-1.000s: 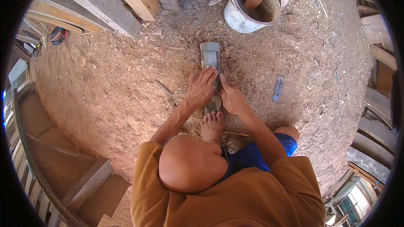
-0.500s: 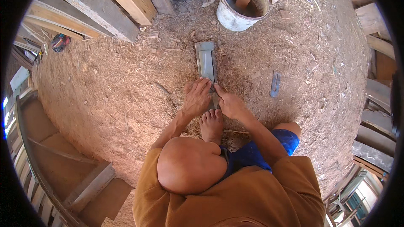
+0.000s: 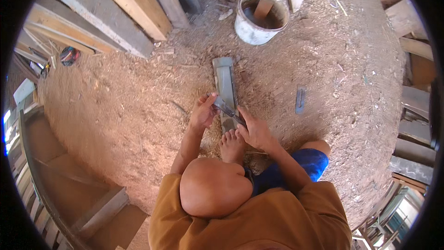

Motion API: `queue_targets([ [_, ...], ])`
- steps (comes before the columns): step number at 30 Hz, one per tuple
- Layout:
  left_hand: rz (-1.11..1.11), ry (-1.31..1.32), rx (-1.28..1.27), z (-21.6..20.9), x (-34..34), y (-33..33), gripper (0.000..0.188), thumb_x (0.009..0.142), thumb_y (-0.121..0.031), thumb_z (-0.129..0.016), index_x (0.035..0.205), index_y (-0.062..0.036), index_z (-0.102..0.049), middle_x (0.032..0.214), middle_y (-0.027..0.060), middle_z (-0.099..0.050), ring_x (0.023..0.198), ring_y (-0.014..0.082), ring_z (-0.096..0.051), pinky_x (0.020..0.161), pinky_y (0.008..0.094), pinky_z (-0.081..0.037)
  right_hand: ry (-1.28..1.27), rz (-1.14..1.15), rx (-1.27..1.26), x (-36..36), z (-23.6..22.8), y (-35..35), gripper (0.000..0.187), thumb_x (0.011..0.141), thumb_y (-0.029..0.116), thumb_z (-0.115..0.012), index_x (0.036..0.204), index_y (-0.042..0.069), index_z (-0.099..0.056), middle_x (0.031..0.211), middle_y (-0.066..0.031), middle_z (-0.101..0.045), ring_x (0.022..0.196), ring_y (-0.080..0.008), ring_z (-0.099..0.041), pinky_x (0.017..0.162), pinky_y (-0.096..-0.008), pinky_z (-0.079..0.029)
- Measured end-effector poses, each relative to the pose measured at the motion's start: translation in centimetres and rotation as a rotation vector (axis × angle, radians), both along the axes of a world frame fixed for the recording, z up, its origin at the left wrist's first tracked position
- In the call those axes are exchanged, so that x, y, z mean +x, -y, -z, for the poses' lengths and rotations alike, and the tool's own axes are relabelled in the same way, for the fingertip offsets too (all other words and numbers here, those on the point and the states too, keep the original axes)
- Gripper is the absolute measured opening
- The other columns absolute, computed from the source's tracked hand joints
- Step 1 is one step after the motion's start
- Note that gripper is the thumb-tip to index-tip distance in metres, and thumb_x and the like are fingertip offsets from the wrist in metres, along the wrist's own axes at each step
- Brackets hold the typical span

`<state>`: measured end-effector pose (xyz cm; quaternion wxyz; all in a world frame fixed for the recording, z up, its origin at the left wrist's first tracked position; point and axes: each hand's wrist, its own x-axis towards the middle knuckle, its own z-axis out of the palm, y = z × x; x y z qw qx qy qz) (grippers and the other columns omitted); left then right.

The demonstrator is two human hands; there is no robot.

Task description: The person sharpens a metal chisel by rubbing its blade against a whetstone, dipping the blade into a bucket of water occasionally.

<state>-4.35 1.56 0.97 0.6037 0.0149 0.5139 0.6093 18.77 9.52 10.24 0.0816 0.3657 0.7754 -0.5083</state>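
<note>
- The left hand [image 3: 203, 111] pinches the far left end of a dark metal blade [image 3: 225, 107], thumb and index finger closed on it.
- The right hand [image 3: 256, 130] grasps the same blade at its nearer end, so the 2 hands share 1 piece, which slants from upper left to lower right.
- The blade is over the near half of a long gray block [image 3: 225, 82]; whether it touches the surface there, I cannot tell.
- This block lies lengthwise on the ground [image 3: 120, 106], pointing away from the person, with a raised piece [image 3: 223, 62] at its far end.
- A bare foot [image 3: 232, 147] is set at the near end of the block, toes toward it, just below the 2 hands.
- Behind the foot come a bent knee [image 3: 215, 187], blue shorts [image 3: 296, 167] and a brown shirt [image 3: 259, 220].
- Right of the block, well apart from it, a flat bluish metal plate [image 3: 298, 107] with 1 long slot lies among wood shavings.
- Farther out, a stained white bucket [image 3: 254, 35] stands upright, with 1 reddish-brown piece [image 3: 263, 8] leaning inside.
- Planks [image 3: 127, 7] stand at the upper left; more timber [image 3: 414, 102] is stacked along the right edge.
</note>
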Motion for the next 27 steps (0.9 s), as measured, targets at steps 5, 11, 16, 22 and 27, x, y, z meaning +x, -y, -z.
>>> queue_targets([
  [5, 0.263, -0.795, -0.020, -3.3, -3.0, -7.4, 0.020, 0.101, -0.024, -0.072, 0.107, -0.0049, -0.072, 0.083, 0.0013, -0.072, 0.068, 0.0146, -0.069, 0.065, 0.0303, -0.056, -0.209, 0.197, 0.185, 4.7, 2.5, -0.5, 0.061, 0.100, 0.022, -0.060, 0.152, -0.004, -0.042, 0.116, -0.0353, -0.067, 0.103, -0.0527, -0.067, 0.090, -0.0558, -0.053],
  [11, 0.446, -1.399, 0.465, -12.4, -0.7, -25.7, 0.022, 0.094, -0.014, -0.072, 0.115, -0.0063, -0.073, 0.097, 0.0197, -0.076, 0.092, 0.0320, -0.076, 0.081, 0.0413, -0.060, -0.099, 0.312, 0.080, 8.8, 1.3, -2.7, 0.049, 0.100, 0.022, -0.060, 0.141, -0.004, -0.053, 0.111, -0.0348, -0.068, 0.101, -0.0524, -0.067, 0.088, -0.0569, -0.052],
  [16, 1.356, -1.653, 0.236, -7.0, 0.3, -40.0, 0.034, 0.099, -0.025, -0.064, 0.126, -0.0056, -0.071, 0.118, 0.0204, -0.075, 0.107, 0.0345, -0.075, 0.091, 0.0435, -0.058, -0.081, 0.326, 0.133, 11.1, 2.3, -2.9, 0.041, 0.099, 0.019, -0.061, 0.134, -0.002, -0.058, 0.107, -0.0314, -0.069, 0.099, -0.0499, -0.068, 0.085, -0.0560, -0.053],
  [22, 1.560, -1.178, -0.423, 2.5, 0.9, -44.3, 0.049, 0.105, -0.036, -0.046, 0.136, -0.0046, -0.069, 0.141, 0.0203, -0.066, 0.124, 0.0360, -0.068, 0.105, 0.0475, -0.051, -0.132, 0.410, 0.143, 13.5, 3.2, -2.6, 0.039, 0.098, 0.017, -0.062, 0.132, -0.002, -0.059, 0.105, -0.0309, -0.068, 0.099, -0.0506, -0.066, 0.085, -0.0559, -0.053],
  [27, 1.673, -1.579, -0.164, 4.5, 0.1, -45.1, 0.038, 0.101, -0.023, -0.052, 0.125, -0.0062, -0.076, 0.137, 0.0202, -0.068, 0.125, 0.0352, -0.068, 0.103, 0.0433, -0.056, -0.083, 0.463, 0.015, 14.5, 3.6, -3.7, 0.042, 0.097, 0.018, -0.062, 0.134, -0.002, -0.058, 0.104, -0.0308, -0.068, 0.099, -0.0517, -0.066, 0.085, -0.0562, -0.052],
])
